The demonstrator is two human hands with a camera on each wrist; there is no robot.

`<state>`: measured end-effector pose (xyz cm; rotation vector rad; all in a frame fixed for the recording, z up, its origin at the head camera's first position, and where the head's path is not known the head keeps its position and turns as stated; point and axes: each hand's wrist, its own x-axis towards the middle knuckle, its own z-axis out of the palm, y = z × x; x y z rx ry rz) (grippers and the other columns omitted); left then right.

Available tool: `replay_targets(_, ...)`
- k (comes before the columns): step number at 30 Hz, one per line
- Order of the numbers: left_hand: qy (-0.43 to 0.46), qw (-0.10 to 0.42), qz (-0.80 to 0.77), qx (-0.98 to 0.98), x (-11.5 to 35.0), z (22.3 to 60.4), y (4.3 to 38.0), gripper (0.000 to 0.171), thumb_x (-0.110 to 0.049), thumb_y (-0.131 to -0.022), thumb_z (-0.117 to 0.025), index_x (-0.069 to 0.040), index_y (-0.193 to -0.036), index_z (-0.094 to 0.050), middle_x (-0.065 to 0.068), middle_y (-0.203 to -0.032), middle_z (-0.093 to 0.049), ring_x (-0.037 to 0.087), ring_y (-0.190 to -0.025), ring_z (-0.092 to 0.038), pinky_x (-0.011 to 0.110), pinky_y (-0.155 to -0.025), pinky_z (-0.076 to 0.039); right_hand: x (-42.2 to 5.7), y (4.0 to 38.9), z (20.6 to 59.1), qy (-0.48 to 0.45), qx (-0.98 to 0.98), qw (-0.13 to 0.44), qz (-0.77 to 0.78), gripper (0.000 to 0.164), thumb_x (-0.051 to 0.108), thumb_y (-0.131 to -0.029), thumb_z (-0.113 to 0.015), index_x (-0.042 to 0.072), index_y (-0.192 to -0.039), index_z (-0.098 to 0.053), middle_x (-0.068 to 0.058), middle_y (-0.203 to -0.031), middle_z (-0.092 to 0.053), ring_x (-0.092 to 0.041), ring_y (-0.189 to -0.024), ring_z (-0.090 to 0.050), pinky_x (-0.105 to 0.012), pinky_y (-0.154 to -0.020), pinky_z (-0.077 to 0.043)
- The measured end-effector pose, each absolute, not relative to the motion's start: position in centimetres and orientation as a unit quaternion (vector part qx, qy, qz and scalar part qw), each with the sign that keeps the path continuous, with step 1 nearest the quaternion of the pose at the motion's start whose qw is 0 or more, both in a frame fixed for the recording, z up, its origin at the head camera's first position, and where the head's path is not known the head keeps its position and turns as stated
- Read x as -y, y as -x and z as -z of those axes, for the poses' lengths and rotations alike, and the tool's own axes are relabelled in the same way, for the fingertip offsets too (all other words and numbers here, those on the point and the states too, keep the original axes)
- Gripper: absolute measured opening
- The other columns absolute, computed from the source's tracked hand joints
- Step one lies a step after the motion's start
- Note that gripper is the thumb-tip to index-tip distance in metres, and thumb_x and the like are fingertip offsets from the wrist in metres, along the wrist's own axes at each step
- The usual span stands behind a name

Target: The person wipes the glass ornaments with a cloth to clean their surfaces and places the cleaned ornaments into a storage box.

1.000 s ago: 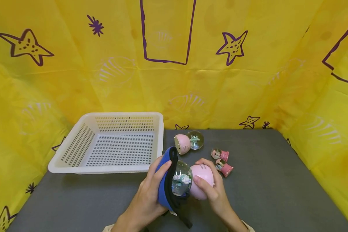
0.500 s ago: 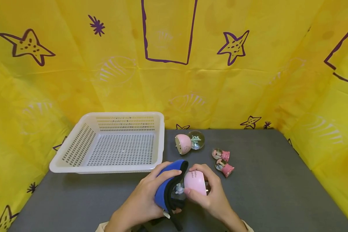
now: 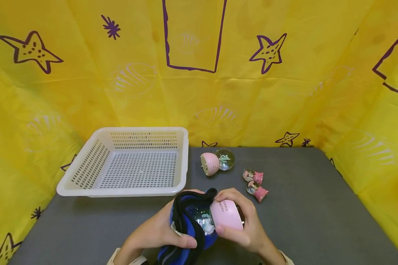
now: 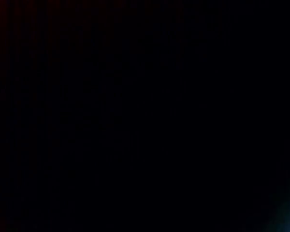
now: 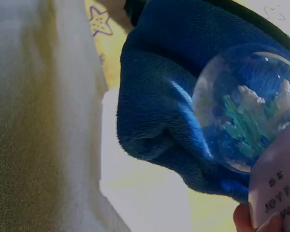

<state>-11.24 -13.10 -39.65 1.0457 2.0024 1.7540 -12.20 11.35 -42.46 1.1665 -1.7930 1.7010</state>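
My right hand (image 3: 247, 224) grips the pink base of a snow globe (image 3: 228, 215), fingers over its top and thumb along its lower side. The clear ball (image 5: 246, 106) points left and shows white and green figures inside. A blue cloth (image 5: 154, 106) with black edging wraps round the far side of the ball. My left hand (image 3: 160, 230) holds this cloth against the glass, its thumb pressing on the near fold. Dark lettering shows on the base in the right wrist view. The left wrist view is almost wholly black.
A white perforated basket (image 3: 119, 192) stands at the back left of the grey table (image 3: 305, 213). Another pink-based snow globe (image 3: 210, 163) lies on its side to its right. Two small pink snow globes (image 3: 258, 178) lie close together further right. Yellow patterned cloth (image 3: 192, 92) encloses the table.
The cloth has turned and folded further round the ball, and my left thumb has come to its near side. The snow globe has dropped slightly and tilted in my right hand.
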Motion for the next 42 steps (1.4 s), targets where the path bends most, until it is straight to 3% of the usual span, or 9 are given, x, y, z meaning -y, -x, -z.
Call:
replay_targets(8, -0.364, 0.151, -0.658, -0.642, 13.0, 40.8, 11.6, 0.074, -0.015, -0.082, -0.08, -0.008, -0.145, -0.043, 0.018, -0.136, -0.059, 0.015, -0.121, -0.057, 0.024, -0.108, -0.042, -11.3, 12.3, 42.7, -0.372, 0.611, 0.194, -0.672, 0.05, -0.003, -0.064, -0.06, -0.007, -0.113, -0.054, -0.011, -0.11, -0.065, -0.02, -0.103, -0.062, -0.028, -0.081, -0.054)
replay_targets(12, -0.341, 0.107, -0.665, -0.656, 12.3, 41.0, 11.3, 0.081, -0.013, -0.078, -0.084, -0.011, -0.146, -0.04, 0.014, -0.139, -0.056, 0.017, -0.125, -0.056, 0.024, -0.11, -0.041, -11.2, 11.9, 42.3, -0.315, 0.617, 0.179, -0.699, 0.046, -0.004, -0.07, -0.056, -0.005, -0.116, -0.053, -0.003, -0.111, -0.067, -0.017, -0.101, -0.063, -0.028, -0.08, -0.055)
replay_targets(16, -0.323, 0.035, -0.653, -0.684, 11.3, 41.0, 10.9, 0.1, -0.008, -0.071, -0.089, -0.014, -0.151, -0.03, 0.009, -0.146, -0.049, 0.019, -0.129, -0.053, 0.024, -0.112, -0.039, -11.1, 11.5, 41.9, -0.253, 0.631, 0.158, -0.716, 0.041, -0.001, -0.077, -0.054, -0.002, -0.118, -0.054, 0.004, -0.109, -0.068, -0.014, -0.099, -0.064, -0.027, -0.081, -0.054)
replay_targets(22, -0.284, -0.019, -0.632, -0.721, 10.5, 40.8, 10.3, 0.114, -0.008, -0.064, -0.093, -0.02, -0.154, -0.024, 0.005, -0.148, -0.046, 0.015, -0.13, -0.051, 0.019, -0.113, -0.033, -10.9, 11.2, 41.6, -0.181, 0.63, 0.114, -0.746, 0.039, 0.0, -0.08, -0.053, 0.005, -0.118, -0.054, 0.003, -0.11, -0.066, -0.014, -0.099, -0.063, -0.028, -0.081, -0.054)
replay_targets(32, -0.258, -0.052, -0.572, -0.777, 10.3, 40.6, 10.1, 0.112, -0.026, -0.066, -0.094, -0.025, -0.153, -0.024, -0.003, -0.142, -0.054, 0.014, -0.125, -0.056, 0.023, -0.111, -0.039, -10.2, 10.4, 41.9, -0.12, 0.598, 0.085, -0.788, 0.036, 0.006, -0.089, -0.046, 0.02, -0.121, -0.054, -0.001, -0.115, -0.06, -0.016, -0.098, -0.061, -0.029, -0.078, -0.054)
replay_targets(36, -0.267, -0.07, -0.561, -0.78, 10.2, 40.8, 10.1, 0.106, -0.024, -0.068, -0.093, -0.022, -0.152, -0.027, -0.001, -0.142, -0.053, 0.014, -0.124, -0.056, 0.023, -0.11, -0.04, -10.0, 10.0, 42.1, -0.093, 0.583, 0.047, -0.806, 0.033, 0.013, -0.095, -0.045, 0.026, -0.124, -0.05, 0.001, -0.117, -0.056, -0.014, -0.099, -0.059, -0.028, -0.077, -0.054)
replay_targets(42, -0.276, -0.096, -0.553, -0.781, 10.2, 40.6, 10.0, 0.106, -0.024, -0.067, -0.093, -0.02, -0.15, -0.028, 0.0, -0.141, -0.054, 0.015, -0.123, -0.057, 0.022, -0.109, -0.041, -10.0, 9.7, 41.9, -0.109, 0.575, 0.028, -0.811, 0.032, 0.019, -0.097, -0.045, 0.025, -0.128, -0.046, 0.0, -0.12, -0.055, -0.014, -0.105, -0.058, -0.027, -0.082, -0.053)
